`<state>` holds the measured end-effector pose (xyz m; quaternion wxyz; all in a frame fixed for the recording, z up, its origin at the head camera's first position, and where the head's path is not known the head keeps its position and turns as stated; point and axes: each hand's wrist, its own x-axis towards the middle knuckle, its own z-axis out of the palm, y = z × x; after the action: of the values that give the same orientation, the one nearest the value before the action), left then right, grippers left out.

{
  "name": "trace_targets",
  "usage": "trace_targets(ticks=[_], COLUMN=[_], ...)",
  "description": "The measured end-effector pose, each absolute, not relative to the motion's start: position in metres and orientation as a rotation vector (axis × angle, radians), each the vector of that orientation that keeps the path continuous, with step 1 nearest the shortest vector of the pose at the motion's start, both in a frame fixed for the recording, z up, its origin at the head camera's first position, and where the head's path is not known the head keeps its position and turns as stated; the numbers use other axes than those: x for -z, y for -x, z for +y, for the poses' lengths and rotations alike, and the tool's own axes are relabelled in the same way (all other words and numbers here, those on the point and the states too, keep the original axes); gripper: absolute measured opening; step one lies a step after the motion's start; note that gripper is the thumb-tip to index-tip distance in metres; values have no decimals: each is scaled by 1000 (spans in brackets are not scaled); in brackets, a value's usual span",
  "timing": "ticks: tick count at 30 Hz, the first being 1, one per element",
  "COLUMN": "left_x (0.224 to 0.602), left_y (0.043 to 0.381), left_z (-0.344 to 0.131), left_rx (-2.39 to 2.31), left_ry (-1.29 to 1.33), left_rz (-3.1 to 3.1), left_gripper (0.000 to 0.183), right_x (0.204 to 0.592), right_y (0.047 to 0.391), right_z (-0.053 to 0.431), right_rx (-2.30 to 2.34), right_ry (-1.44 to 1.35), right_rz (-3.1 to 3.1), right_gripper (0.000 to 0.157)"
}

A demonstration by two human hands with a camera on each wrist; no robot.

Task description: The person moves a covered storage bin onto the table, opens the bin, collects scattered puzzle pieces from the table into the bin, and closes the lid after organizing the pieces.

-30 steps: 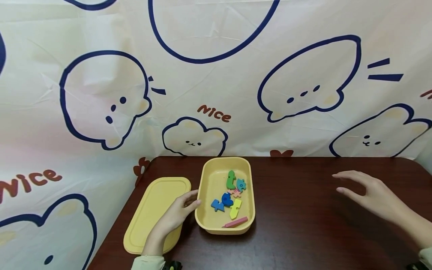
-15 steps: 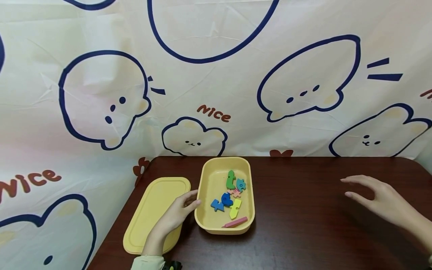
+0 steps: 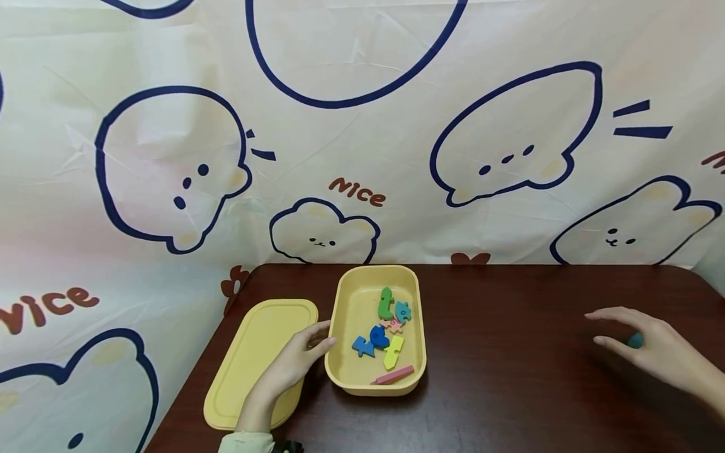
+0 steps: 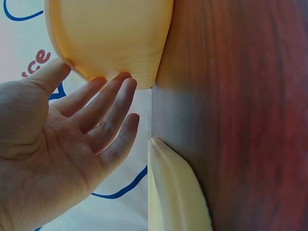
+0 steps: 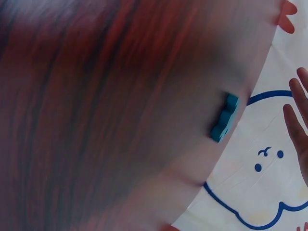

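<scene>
My left hand [image 3: 297, 355] is at the left side of a yellow plastic box [image 3: 350, 283]. In the left wrist view its thumb touches the box rim, and the loosely extended fingers [image 4: 126, 94] meet the outer wall. Inside the box lie a green piece [image 3: 386, 304], a yellow piece [image 3: 393, 352], a pink stick [image 3: 393, 375] and several blue and pink puzzle pieces. Over the table at the right, my right hand [image 3: 659, 346] has thumb and fingers spread apart. A small wavy teal block [image 5: 224, 118] lies on the table apart from it, partly hidden behind the hand in the head view.
A yellow lid [image 3: 255, 362] lies flat on the dark brown table [image 3: 498, 352], left of the box and partly under the left forearm. A white cloth [image 3: 408, 157] with cartoon prints hangs behind the table and along its left side.
My right hand has moved right and slightly down, and the teal block now shows between its thumb and fingers in the head view. The left hand stays at the box.
</scene>
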<state>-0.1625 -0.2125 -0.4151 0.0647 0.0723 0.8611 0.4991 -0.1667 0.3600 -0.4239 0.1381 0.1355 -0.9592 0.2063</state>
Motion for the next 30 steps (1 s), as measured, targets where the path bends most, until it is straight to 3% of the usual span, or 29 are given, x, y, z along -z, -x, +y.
trace_targets(ticks=[23,30], left_x=[415,416], left_y=[162,162], left_z=[-214,-214], left_rx=[-1510,-1505], left_ry=[-235,-227], left_rz=[2586,2589], left_gripper=[47,47], right_x=[440,446], right_y=[171,170], right_z=[406,415], right_rx=[-622,-659], right_ry=[-173,-166], right_rz=[-2940,-2941], right_gripper=[61,61])
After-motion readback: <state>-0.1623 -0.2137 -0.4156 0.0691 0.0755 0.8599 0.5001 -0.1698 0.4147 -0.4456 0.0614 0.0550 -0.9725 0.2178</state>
